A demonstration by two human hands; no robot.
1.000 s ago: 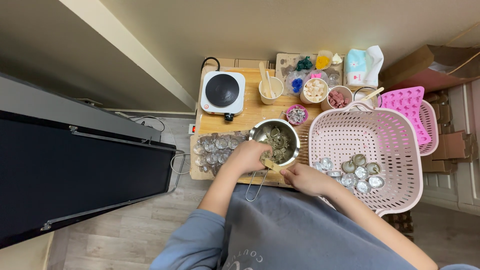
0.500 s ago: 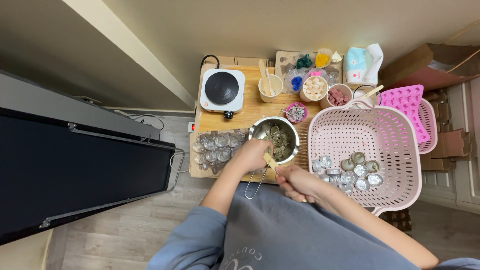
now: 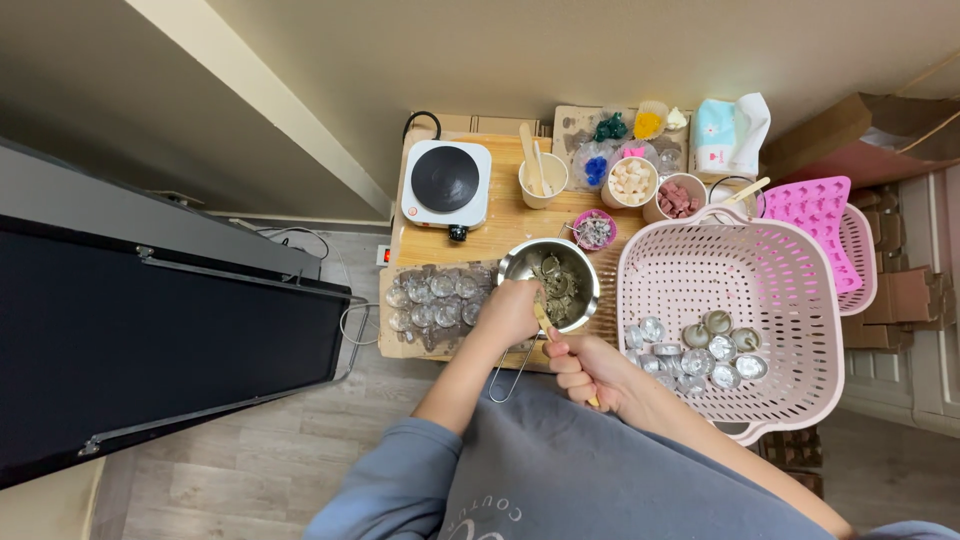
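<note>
Two hands at a steel pot (image 3: 560, 280) on the wooden table (image 3: 480, 235): left hand (image 3: 510, 312) curled at the pot's near rim, grip unclear; right hand (image 3: 585, 368) closed around a wooden stick (image 3: 543, 322) reaching into the pot; pink basket (image 3: 770, 290) just beside, holding small foil cups (image 3: 700, 350)

The person wore a grey-blue sweatshirt (image 3: 560, 470) with the sleeves (image 3: 385, 485) pushed up above the elbows, leaving both forearms bare. Pale lettering (only partly in view, curving near the bottom edge) marked the chest. The hands seemed free of rings or gloves, though small in view.
</note>
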